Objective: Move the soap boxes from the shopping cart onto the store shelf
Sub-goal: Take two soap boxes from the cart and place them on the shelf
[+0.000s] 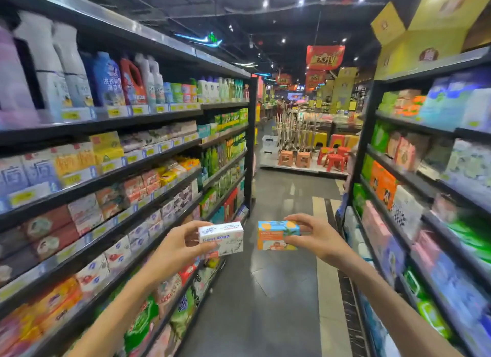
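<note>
Fingers (198, 225) of the left hand (176, 246) curl over the top of a white soap box (221, 240) with blue "Goat Soap" lettering, the thumb pressed against its lower front edge, so the box is pinched by its left end and held out in the air. Opposite, the right hand (316, 237) pinches an orange and blue soap box (277, 235) by its right end, fingers along the top edge and thumb below. Both boxes sit level with each other, near but apart, with a strip of grey floor (265, 303) showing between them, out over the aisle. Neither box touches any shelf. To the left stands the store shelf (111, 176), black tiers packed with boxed soaps, detergent bottles and yellow price tags; the white box hangs just in front of its lower tiers. A second shelf unit (403, 176) with colourful packs lines the right side. Far down the aisle are stacked plastic stools (333, 159) and red hanging banners (325, 57). No shopping cart shows in the view.
</note>
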Action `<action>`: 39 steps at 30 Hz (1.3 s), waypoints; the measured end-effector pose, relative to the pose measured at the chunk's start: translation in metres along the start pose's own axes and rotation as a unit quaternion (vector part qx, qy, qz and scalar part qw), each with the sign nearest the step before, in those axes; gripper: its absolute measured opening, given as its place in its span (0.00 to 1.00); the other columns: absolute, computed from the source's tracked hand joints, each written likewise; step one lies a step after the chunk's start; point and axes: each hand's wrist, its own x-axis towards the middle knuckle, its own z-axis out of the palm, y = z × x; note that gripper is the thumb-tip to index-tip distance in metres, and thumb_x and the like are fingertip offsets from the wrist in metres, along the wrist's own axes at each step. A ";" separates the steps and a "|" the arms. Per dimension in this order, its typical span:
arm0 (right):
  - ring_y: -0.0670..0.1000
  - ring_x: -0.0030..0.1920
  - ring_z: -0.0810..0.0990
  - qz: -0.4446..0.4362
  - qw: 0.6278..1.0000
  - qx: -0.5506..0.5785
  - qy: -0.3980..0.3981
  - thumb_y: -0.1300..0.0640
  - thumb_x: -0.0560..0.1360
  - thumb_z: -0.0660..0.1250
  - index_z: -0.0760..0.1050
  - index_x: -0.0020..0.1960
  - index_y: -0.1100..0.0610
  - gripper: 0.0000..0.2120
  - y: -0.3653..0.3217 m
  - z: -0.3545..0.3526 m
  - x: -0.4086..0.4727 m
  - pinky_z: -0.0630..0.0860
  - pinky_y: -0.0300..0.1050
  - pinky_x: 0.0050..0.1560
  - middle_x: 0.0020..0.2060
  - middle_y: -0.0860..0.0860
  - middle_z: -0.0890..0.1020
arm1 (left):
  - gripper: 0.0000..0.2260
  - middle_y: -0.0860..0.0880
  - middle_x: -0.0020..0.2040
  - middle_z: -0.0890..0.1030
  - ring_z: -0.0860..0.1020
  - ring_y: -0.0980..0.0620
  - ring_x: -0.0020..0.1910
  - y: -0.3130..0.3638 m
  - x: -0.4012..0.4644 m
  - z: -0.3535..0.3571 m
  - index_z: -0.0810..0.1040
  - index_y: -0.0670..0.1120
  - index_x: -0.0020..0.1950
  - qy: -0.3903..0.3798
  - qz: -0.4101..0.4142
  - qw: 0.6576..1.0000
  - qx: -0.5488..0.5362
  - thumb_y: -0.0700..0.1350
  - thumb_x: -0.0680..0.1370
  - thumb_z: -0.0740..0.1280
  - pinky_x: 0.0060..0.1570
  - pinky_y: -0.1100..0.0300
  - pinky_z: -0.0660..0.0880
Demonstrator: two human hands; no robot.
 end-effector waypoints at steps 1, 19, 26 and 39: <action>0.49 0.51 0.85 -0.007 1.000 0.002 -0.007 0.62 0.70 0.77 0.80 0.57 0.51 0.18 0.003 0.001 0.022 0.83 0.50 0.52 0.49 0.51 0.86 | 0.19 0.52 0.56 0.85 0.84 0.52 0.55 -0.006 0.015 -0.005 0.79 0.48 0.64 0.004 -0.001 1.000 0.002 0.45 0.74 0.76 0.55 0.51 0.81; 0.45 0.53 0.83 -0.196 0.926 0.044 -0.320 0.49 0.70 0.77 0.76 0.62 0.46 0.22 0.017 0.197 0.399 0.83 0.48 0.50 0.56 0.47 0.83 | 0.16 0.57 0.55 0.84 0.83 0.55 0.54 -0.115 0.099 -0.138 0.79 0.56 0.62 0.318 -0.158 0.927 0.121 0.50 0.75 0.76 0.52 0.49 0.82; 0.47 0.52 0.84 -0.247 0.876 0.049 -0.412 0.49 0.71 0.77 0.76 0.63 0.46 0.21 -0.010 0.319 0.445 0.82 0.55 0.51 0.54 0.46 0.84 | 0.17 0.59 0.56 0.84 0.81 0.60 0.56 -0.149 0.063 -0.187 0.79 0.56 0.62 0.420 -0.236 0.859 0.171 0.51 0.75 0.76 0.61 0.49 0.78; 0.39 0.62 0.77 -0.317 0.861 0.014 -0.398 0.33 0.67 0.72 0.73 0.66 0.41 0.30 -0.033 0.427 0.491 0.76 0.49 0.64 0.61 0.39 0.80 | 0.17 0.66 0.56 0.80 0.77 0.70 0.55 -0.220 0.085 -0.256 0.78 0.61 0.61 0.448 -0.283 0.817 0.226 0.59 0.74 0.74 0.57 0.63 0.75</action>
